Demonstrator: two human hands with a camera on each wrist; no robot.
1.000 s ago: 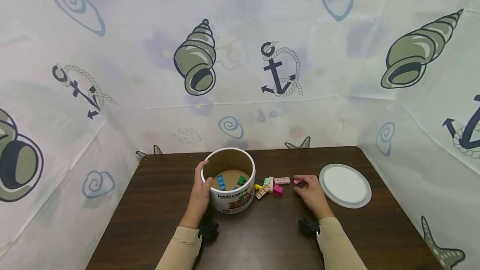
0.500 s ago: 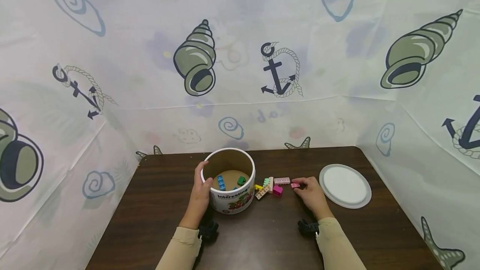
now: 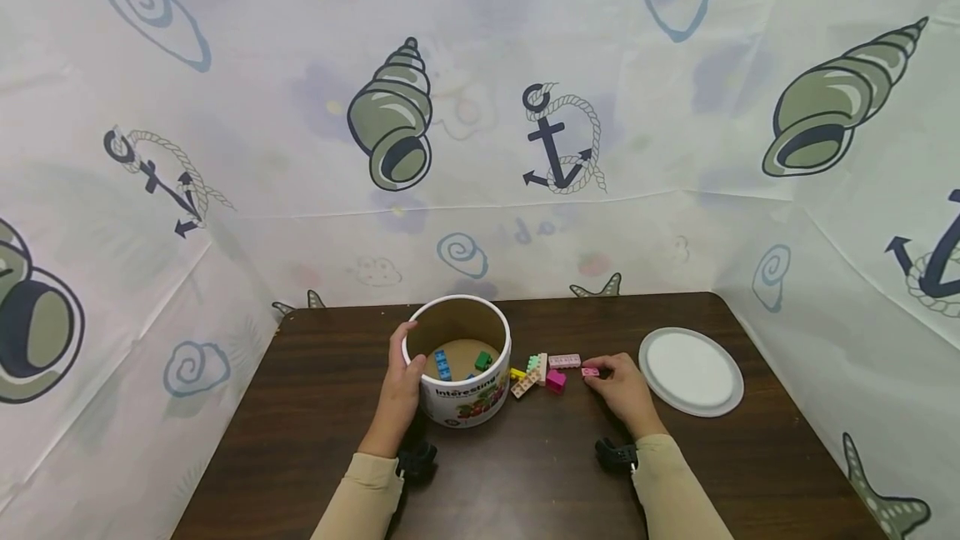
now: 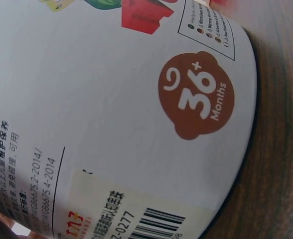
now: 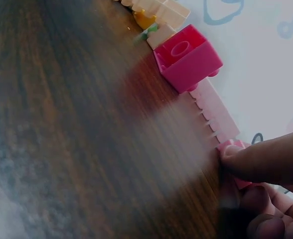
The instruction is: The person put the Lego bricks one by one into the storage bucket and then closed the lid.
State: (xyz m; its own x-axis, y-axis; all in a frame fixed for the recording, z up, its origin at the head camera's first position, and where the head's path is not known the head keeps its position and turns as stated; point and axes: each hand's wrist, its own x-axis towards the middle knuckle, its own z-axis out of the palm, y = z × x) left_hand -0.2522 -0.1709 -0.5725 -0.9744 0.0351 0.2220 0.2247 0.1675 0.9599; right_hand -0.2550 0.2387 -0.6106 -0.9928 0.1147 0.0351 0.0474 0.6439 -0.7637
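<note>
A round white bucket (image 3: pixel 459 407) with fruit pictures stands on the table, its top uncovered. My left hand (image 3: pixel 397 394) holds it by the left side at the rim; the printed wall (image 4: pixel 116 99) fills the left wrist view. Inside lie a blue brick (image 3: pixel 442 365) and a green brick (image 3: pixel 483 361). My right hand (image 3: pixel 624 390) pinches a small pink toy brick (image 3: pixel 591 372) between thumb and fingers, close to the tabletop. Just left of it are a long light-pink brick (image 3: pixel 564 362) and a magenta brick (image 5: pixel 191 59) tipped on its side.
More bricks lie against the bucket's right side: a beige brick (image 3: pixel 525 383), a yellow one (image 3: pixel 517 374) and a mint-green one (image 3: pixel 532 362). A round white lid (image 3: pixel 690 372) lies flat on the brown table (image 3: pixel 525 473), right of my right hand. Patterned cloth hangs behind.
My right hand has shifted slightly left, bringing the small pink brick nearer the long light-pink one. The left hand and bucket have stayed in place.
</note>
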